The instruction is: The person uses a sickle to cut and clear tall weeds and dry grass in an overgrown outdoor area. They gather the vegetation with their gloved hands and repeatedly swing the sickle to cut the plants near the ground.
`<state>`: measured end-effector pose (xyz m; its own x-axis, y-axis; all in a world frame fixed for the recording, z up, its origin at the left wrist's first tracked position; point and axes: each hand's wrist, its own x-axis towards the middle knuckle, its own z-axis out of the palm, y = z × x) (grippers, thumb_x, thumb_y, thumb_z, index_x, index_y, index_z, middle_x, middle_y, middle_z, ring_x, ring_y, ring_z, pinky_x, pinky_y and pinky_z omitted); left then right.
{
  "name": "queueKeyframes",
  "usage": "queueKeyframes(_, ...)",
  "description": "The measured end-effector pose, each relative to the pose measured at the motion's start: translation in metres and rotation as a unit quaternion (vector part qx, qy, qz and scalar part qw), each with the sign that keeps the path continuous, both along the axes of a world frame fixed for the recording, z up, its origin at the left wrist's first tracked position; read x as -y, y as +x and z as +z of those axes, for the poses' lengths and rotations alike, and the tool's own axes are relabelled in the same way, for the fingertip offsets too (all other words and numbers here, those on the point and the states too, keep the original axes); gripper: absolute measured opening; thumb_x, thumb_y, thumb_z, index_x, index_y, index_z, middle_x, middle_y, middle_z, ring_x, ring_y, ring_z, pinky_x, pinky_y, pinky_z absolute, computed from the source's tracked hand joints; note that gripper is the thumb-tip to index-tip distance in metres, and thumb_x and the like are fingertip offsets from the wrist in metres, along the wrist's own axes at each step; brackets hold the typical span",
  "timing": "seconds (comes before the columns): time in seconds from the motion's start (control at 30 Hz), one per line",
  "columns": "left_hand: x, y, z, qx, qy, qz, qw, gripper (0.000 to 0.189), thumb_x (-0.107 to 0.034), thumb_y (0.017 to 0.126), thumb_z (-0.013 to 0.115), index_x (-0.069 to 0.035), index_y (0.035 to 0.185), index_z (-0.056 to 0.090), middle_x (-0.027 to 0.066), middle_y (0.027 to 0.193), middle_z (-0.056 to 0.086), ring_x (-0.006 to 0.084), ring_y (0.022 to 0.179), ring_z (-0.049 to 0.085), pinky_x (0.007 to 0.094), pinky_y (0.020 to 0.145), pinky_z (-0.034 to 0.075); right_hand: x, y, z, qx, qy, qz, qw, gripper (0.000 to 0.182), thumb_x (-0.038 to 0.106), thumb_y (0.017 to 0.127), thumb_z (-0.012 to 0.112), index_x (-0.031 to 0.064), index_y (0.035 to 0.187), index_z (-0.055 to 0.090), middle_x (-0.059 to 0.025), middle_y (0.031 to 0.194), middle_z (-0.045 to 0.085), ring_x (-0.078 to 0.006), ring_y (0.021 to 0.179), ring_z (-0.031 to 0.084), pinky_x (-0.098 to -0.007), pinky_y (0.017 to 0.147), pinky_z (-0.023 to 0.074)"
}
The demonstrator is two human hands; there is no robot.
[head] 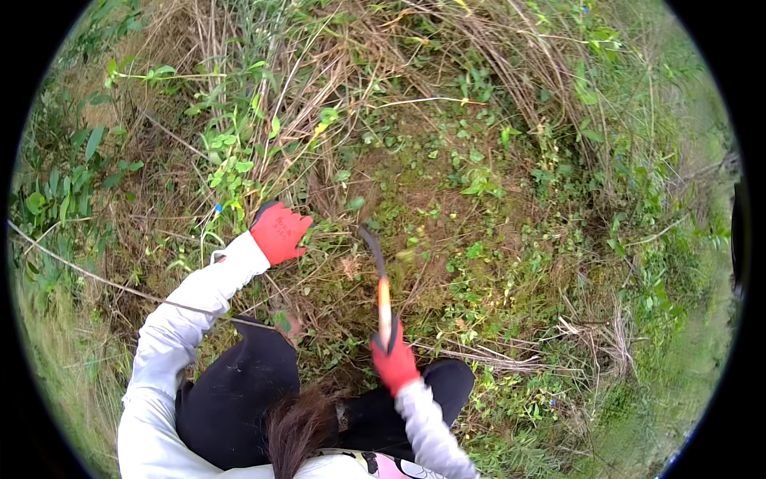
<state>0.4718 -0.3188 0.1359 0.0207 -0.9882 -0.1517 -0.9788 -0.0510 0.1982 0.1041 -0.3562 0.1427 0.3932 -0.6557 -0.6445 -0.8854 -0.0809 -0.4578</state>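
Observation:
My right hand (396,362), in a red glove with a dark palm, is shut around the handle of a sickle (384,302). The handle is orange towards the blade and paler near my fist. Its dark, curved blade (374,248) points forward over the cut ground and bends left at the tip. To the left, my left hand (279,233) wears a matching glove with writing on the back. Its fingers curl down among grass stems and weeds (329,230); the palm is hidden, so whether it grips any stems cannot be told.
Dry grass stalks (323,90) stand thick ahead, with leafy green weeds (230,149) at the left. A long thin stem (119,286) crosses in front of my left sleeve. Low weeds and bare soil (455,215) lie ahead right. Cut dry stalks (508,358) lie beside my right knee (449,389).

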Motion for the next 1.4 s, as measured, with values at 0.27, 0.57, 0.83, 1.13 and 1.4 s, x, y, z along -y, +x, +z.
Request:
queueKeyframes(0.27,0.016,-0.009,0.009,-0.025,0.084,-0.048,0.995,0.063,-0.04,0.07,0.072,-0.007,0.12,0.054,0.0103,0.1,0.06,0.0273,0.095,0.057,0.0403,0.089,0.041,-0.021,-0.016,0.077,0.113,0.118,-0.268,0.949,0.064,0.018,0.086,0.065,0.0106,0.141,0.033,-0.0068,0.071,0.061,-0.0152,0.058,0.06,-0.0301,0.052,0.0472)
queueKeyframes(0.57,0.022,-0.004,0.022,-0.141,0.004,-0.082,0.987,0.082,-0.049,0.065,0.072,-0.009,0.132,0.047,0.0182,0.137,0.041,0.0342,0.124,0.041,0.047,0.104,0.031,0.114,0.115,-0.014,0.078,-0.074,0.071,0.992,0.069,0.039,0.085,0.062,0.0125,0.141,0.032,-0.0216,0.091,0.066,-0.0389,0.081,0.064,-0.0458,0.072,0.0493)
queueKeyframes(0.83,0.085,0.003,0.008,-0.135,-0.047,-0.087,0.986,0.06,-0.042,0.087,0.051,-0.007,0.135,0.045,0.0177,0.14,0.042,0.0336,0.137,0.029,0.047,0.116,0.014,0.027,0.046,-0.017,0.211,0.093,-0.076,0.97,0.065,0.03,0.088,0.064,0.0114,0.141,0.032,-0.0139,0.091,0.066,-0.0246,0.079,0.064,-0.0389,0.071,0.0497)
queueKeyframes(1.13,0.063,0.023,-0.004,0.054,0.049,-0.051,0.996,0.051,-0.046,0.09,0.045,-0.005,0.069,0.067,0.0145,0.07,0.064,0.0342,0.078,0.061,0.0452,0.101,0.036,-0.009,0.02,0.093,0.219,0.303,-0.244,0.895,0.043,0.009,0.092,0.057,0.0097,0.132,0.039,-0.002,0.062,0.051,-0.0117,0.04,0.046,-0.0256,0.036,0.036)
queueKeyframes(1.4,-0.008,0.032,0.009,0.006,-0.089,0.023,0.996,0.037,-0.042,0.08,0.062,-0.005,0.08,0.063,0.014,0.078,0.061,0.0343,0.086,0.058,0.0457,0.099,0.039,0.094,0.111,0.065,0.429,0.082,-0.372,0.819,0.037,0.012,0.092,0.052,0.0101,0.124,0.035,-0.0018,0.068,0.044,-0.0102,0.04,0.042,-0.0227,0.032,0.0354)
